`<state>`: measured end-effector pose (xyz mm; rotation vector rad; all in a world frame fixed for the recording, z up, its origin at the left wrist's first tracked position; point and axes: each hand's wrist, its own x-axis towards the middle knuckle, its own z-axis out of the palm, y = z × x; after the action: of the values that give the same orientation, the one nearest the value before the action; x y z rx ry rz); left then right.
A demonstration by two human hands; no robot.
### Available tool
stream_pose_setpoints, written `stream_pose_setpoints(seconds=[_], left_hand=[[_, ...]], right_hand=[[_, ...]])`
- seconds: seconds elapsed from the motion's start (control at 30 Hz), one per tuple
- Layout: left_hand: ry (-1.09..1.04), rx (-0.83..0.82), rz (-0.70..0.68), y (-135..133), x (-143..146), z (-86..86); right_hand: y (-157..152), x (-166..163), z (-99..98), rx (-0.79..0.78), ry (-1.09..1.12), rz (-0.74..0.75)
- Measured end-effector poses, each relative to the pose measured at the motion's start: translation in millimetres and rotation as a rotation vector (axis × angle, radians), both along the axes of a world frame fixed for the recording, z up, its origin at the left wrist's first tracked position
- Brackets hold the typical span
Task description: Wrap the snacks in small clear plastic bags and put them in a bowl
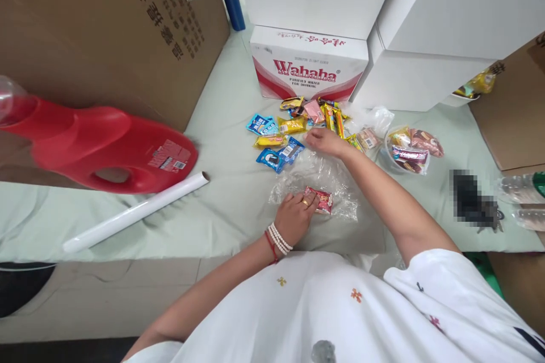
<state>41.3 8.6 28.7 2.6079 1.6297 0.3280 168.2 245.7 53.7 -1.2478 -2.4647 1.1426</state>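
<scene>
My left hand (294, 214), with a ring and bead bracelets, rests on a clear plastic bag (315, 184) and pinches a small red snack packet (320, 199) lying in it. My right hand (324, 141) reaches across to a pile of small wrapped snacks (293, 125), fingers curled over the packets; whether it holds one is hidden. Blue packets (279, 155) lie just left of that hand. A clear round tub (407, 154) with more wrapped snacks stands to the right.
A red detergent jug (102, 147) lies on its side at left, with a white paper roll (136, 212) in front. A Wahaha carton (307, 65) and white boxes (426, 39) stand behind; a big brown carton (106, 28) at back left. Plastic bottles (525, 198) lie far right.
</scene>
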Motion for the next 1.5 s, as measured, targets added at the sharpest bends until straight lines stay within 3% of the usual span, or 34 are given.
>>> stream_pose_setpoints(seconds=[0.07,0.23,0.33,0.43,0.53,0.67,0.8,0.87,1.03,1.1,1.2,1.27,1.4,1.5], left_hand=[[-0.011,0.007,-0.004,0.8,-0.1,-1.5],[-0.043,0.0,-0.008,1.9,0.2,-4.4],[-0.072,0.001,0.01,0.6,1.5,-3.1],[-0.1,0.016,0.079,-1.1,3.0,-0.5],[-0.134,-0.004,0.152,-1.1,1.9,-1.1],[-0.279,-0.056,0.098,-2.1,-8.8,-11.9],[-0.593,-0.065,-0.036,-8.2,-30.4,-21.6],[-0.753,-0.076,0.06,-7.4,-43.0,-20.4],[-0.925,-0.001,0.74,18.3,-62.6,-8.0],[-0.861,-0.07,0.833,28.4,-61.8,-4.5],[-0.606,-0.231,0.695,29.6,-56.8,-2.1],[-0.546,-0.29,0.608,22.0,-56.5,0.0],[-0.915,-0.485,0.598,6.5,-60.2,13.0],[-1.134,-0.653,0.484,6.1,-46.0,25.4]], right_hand=[[-5.8,14.1,1.3,0.022,-0.096,-0.067],[-31.0,53.5,-2.9,-0.022,-0.191,0.084],[-49.2,63.9,3.8,0.083,-0.099,0.124],[-84.3,63.7,18.6,0.222,-0.055,0.215],[-133.2,60.2,24.7,0.269,-0.201,0.301],[-182.2,62.3,7.6,0.261,-0.219,0.287],[-194.2,68.8,-11.4,0.223,-0.055,0.253],[-193.8,69.9,-14.5,0.197,-0.014,0.234],[-194.5,63.8,-8.9,0.087,0.041,0.138],[-195.8,60.5,-5.3,0.019,0.081,0.073],[-196.7,60.6,-1.0,-0.015,0.134,0.059],[-197.0,65.3,0.8,0.02,0.16,0.105],[-198.7,77.1,1.4,0.085,0.21,0.19],[-200.2,77.8,-0.4,0.078,0.239,0.172]])
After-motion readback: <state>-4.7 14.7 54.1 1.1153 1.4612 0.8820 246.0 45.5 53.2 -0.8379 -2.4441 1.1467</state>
